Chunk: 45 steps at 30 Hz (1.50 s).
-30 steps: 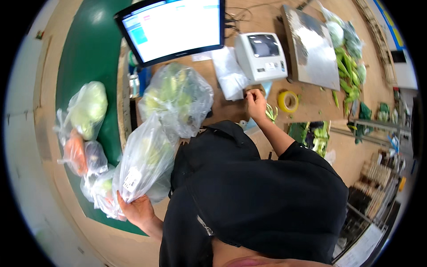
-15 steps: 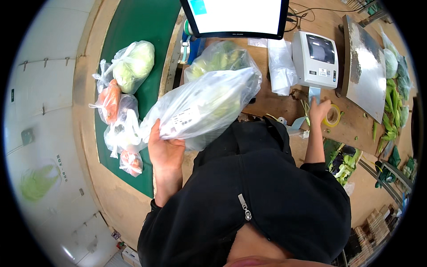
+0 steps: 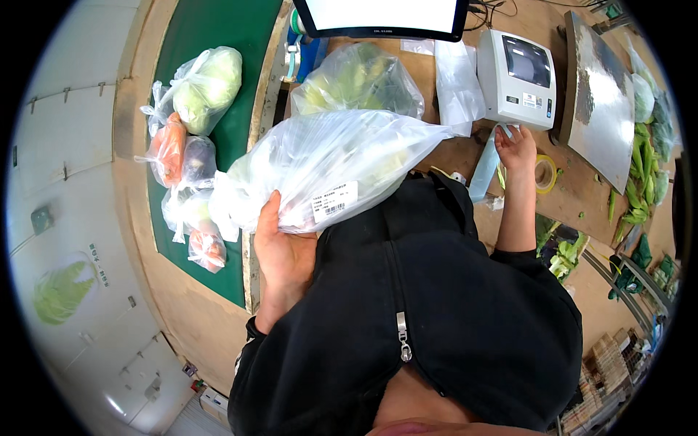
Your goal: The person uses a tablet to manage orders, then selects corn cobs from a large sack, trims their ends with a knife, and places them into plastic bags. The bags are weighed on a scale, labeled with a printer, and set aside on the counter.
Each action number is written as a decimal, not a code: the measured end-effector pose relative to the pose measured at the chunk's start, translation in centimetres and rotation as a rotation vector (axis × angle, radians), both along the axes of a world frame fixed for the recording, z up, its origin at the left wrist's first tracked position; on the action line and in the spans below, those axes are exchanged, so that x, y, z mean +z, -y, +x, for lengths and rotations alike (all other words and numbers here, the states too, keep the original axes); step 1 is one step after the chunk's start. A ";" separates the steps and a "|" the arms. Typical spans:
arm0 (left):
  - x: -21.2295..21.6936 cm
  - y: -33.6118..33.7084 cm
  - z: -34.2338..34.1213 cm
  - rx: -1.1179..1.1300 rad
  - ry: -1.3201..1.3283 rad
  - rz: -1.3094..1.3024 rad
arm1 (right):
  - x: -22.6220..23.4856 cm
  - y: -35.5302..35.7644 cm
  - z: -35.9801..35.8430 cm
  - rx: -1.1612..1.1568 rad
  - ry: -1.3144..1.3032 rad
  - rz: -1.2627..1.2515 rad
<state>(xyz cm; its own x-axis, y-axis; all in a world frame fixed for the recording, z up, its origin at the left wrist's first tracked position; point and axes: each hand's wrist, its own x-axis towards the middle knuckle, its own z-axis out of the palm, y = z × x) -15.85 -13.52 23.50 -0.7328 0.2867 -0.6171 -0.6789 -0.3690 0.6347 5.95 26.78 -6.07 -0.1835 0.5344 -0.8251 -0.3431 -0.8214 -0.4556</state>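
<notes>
My left hand [image 3: 286, 251] grips a bulging clear plastic bag of vegetables [image 3: 313, 163], thumb on its near side and fingers underneath. A white printed label [image 3: 335, 201] is stuck on the bag's front. My right hand [image 3: 516, 149] is raised at the front of a white label printer [image 3: 516, 78], palm partly turned up and fingers curled at the top of a pale blue label strip [image 3: 483, 171] that hangs from it. Whether a loose label sits between the fingertips is too small to make out. Behind the held bag lies another bag of green vegetables [image 3: 360, 80].
Bagged vegetables, including a pale round one [image 3: 211, 91] and carrots [image 3: 170, 149], lie on a green conveyor belt [image 3: 218, 29] at left. A monitor [image 3: 382, 18] stands ahead. Right are a yellow tape roll [image 3: 544, 174], a metal plate [image 3: 600, 102] and loose greens [image 3: 638, 178].
The bag in my left hand has tilted, bringing its label into fuller view. My right hand has moved up toward the printer's slot, and the label strip now hangs further left.
</notes>
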 end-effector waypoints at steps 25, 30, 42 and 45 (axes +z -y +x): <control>-2.3 2.9 -2.4 0.068 0.039 -0.027 | -6.0 -2.2 1.3 0.108 0.446 0.299; -2.2 2.9 -2.3 0.065 0.019 -0.045 | -2.9 -2.3 -1.2 -0.232 0.167 0.217; -3.0 3.4 -4.0 -0.028 0.038 -0.002 | 0.5 -1.8 -0.4 -0.289 0.036 0.061; -3.2 3.5 -4.2 -0.048 0.043 0.022 | 0.8 -0.6 -1.3 -0.214 0.279 0.104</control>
